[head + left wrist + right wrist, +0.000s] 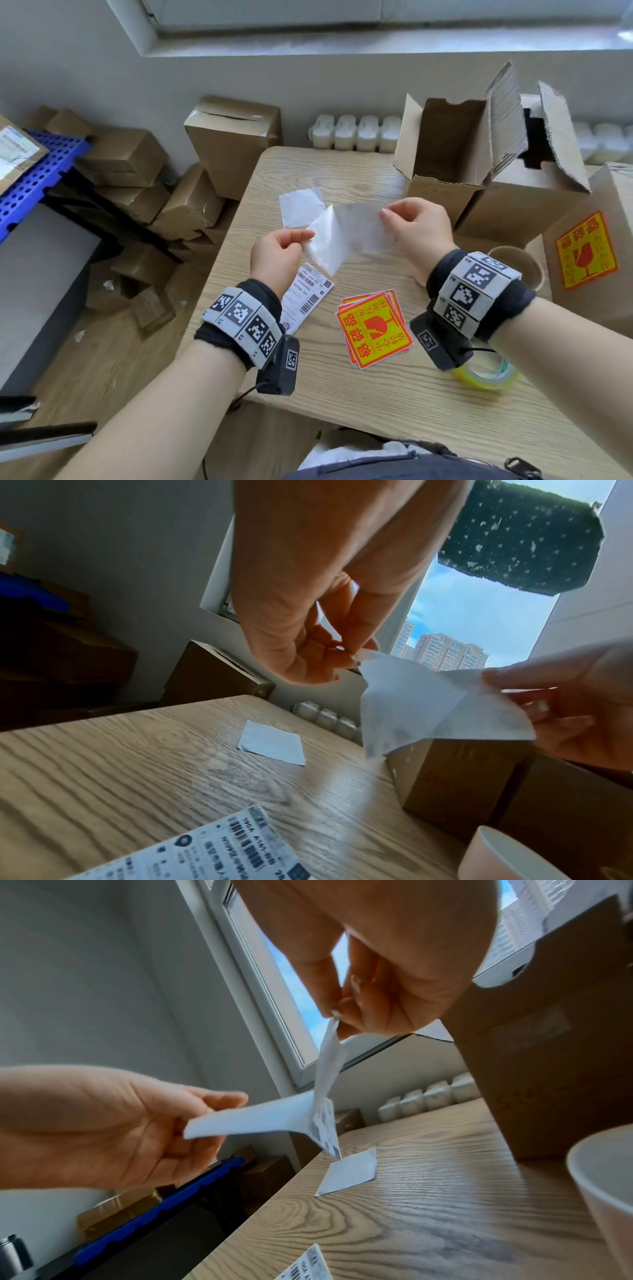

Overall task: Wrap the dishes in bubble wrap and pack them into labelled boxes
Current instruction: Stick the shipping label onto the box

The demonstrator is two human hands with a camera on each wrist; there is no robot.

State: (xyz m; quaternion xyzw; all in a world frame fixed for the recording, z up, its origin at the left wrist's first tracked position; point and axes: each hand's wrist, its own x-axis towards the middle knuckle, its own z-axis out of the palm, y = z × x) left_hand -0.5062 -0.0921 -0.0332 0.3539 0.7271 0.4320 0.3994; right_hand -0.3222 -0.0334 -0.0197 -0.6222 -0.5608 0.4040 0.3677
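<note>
white paper layers (325,246), half parted above the worktop (342,164): our left hand (277,253) pinches one, our right hand (416,228) the other; spare slip (298,205) at eleven o'clock.

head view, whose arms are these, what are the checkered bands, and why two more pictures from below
No machine here: a person works with bare hands. The head view comes from a camera worn on the head, looking down. The wristbands each carry a small camera; those give the other two pictures, looking along each hand from below. The left hand pinches the white layer and the right hand the thin printed layer of one paper label, held above the wooden table, the layers partly apart. On the table lie a white paper square, a shipping label, red and yellow stickers and a roll of tape; cardboard boxes stand at its far side.
</note>
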